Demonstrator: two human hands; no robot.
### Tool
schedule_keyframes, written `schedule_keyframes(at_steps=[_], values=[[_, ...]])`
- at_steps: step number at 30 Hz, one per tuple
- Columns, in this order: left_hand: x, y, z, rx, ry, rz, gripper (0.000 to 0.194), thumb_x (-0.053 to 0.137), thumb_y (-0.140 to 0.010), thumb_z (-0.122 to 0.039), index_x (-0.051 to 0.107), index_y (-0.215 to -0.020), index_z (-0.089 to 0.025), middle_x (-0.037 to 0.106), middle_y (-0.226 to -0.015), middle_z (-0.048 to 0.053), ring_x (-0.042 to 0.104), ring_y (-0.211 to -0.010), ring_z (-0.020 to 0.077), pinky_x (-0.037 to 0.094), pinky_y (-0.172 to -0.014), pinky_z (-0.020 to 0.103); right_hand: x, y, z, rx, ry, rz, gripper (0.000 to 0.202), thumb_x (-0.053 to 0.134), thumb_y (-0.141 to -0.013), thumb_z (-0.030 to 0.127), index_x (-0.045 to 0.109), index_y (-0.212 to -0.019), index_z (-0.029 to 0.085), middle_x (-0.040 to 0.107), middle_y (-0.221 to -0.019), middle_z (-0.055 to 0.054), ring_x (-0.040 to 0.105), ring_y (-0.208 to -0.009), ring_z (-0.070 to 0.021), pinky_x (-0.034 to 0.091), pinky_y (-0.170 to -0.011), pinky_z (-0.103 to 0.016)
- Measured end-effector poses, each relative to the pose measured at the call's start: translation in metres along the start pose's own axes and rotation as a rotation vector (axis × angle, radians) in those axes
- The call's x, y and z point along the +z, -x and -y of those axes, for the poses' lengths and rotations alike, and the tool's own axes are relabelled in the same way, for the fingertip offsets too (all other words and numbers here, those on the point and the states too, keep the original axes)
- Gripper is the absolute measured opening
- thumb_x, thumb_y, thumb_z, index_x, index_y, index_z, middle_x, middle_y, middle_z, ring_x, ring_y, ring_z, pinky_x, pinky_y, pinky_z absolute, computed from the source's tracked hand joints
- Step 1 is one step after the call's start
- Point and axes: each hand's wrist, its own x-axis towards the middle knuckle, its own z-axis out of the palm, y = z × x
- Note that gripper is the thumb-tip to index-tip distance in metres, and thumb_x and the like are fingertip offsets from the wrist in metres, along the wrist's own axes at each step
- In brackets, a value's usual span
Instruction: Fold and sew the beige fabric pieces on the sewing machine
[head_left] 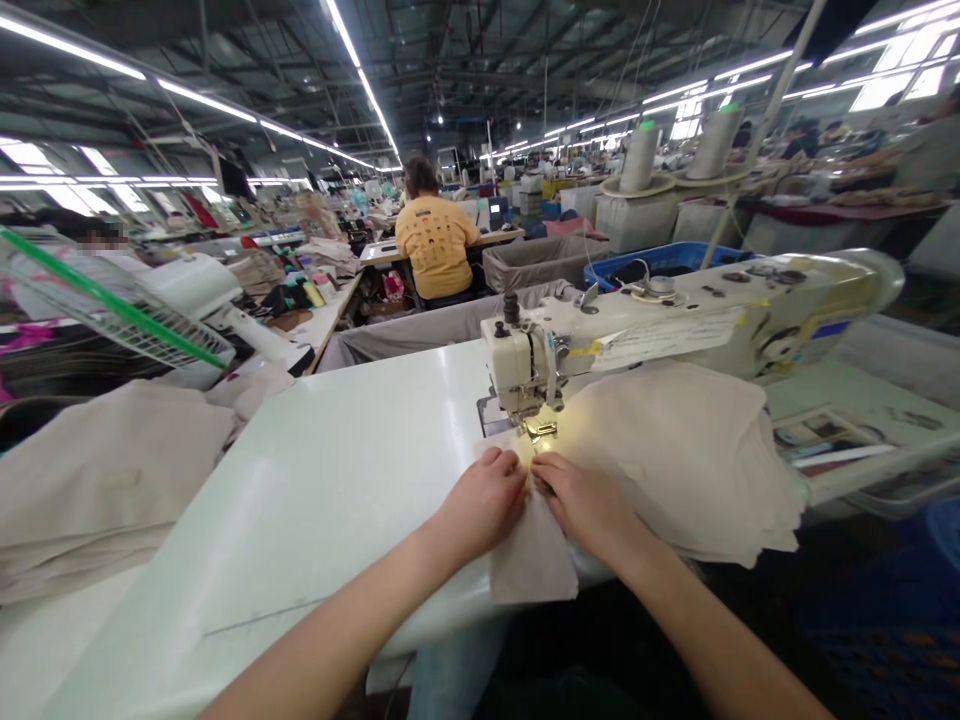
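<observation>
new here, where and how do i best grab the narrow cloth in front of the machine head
Probably pinch the narrow cloth by its lower end, from the near side: that end looks flat and free at the table edge, clear of the machine head.

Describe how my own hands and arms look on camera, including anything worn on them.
The left hand and right hand are ungloved. The left forearm and right forearm show no sleeves, watch or bracelet. Nail detail is too small to tell.
</observation>
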Motion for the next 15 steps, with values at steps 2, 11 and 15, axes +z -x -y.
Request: schedule_keyframes(at_steps=[2, 11, 15], values=[[0.002, 0.003, -0.003, 0.014, 0.026, -0.003, 0.016, 0.048, -0.097, -0.018, 0.064, -0.096, -0.016, 0.063, -0.1, 0.01, 0.057, -0.097, 0.0255, 0.055, -0.086, 0.04, 0.003, 0.003, 0.0, 0.001, 0.005, 0.0, 0.032, 0.045, -0.099, 0.018, 0.067, -0.122, 0.021, 0.064, -0.136, -0.007, 0.069, -0.105, -0.0214, 0.048, -0.085, -0.028], [0.006, 0.004, 0.007, 0.056, 0.099, -0.067, 0.019, 0.046, -0.098, -0.019, 0.062, -0.107, -0.018, 0.063, -0.102, 0.01, 0.056, -0.098, 0.0244, 0.054, -0.087, 0.04, 0.002, 0.003, 0.0, 0.014, 0.045, 0.025, 0.034, 0.042, -0.099, 0.016, 0.065, -0.123, 0.021, 0.064, -0.135, -0.008, 0.069, -0.102, -0.0214, 0.047, -0.081, -0.027], [0.007, -0.004, 0.016, 0.05, 0.055, -0.069, 0.018, 0.047, -0.098, -0.019, 0.064, -0.104, -0.018, 0.063, -0.101, 0.01, 0.057, -0.098, 0.0242, 0.053, -0.088, 0.039, -0.003, -0.004, 0.002, 0.035, 0.059, 0.017, 0.034, 0.041, -0.099, 0.015, 0.065, -0.121, 0.021, 0.065, -0.133, -0.006, 0.07, -0.097, -0.021, 0.045, -0.077, -0.027]])
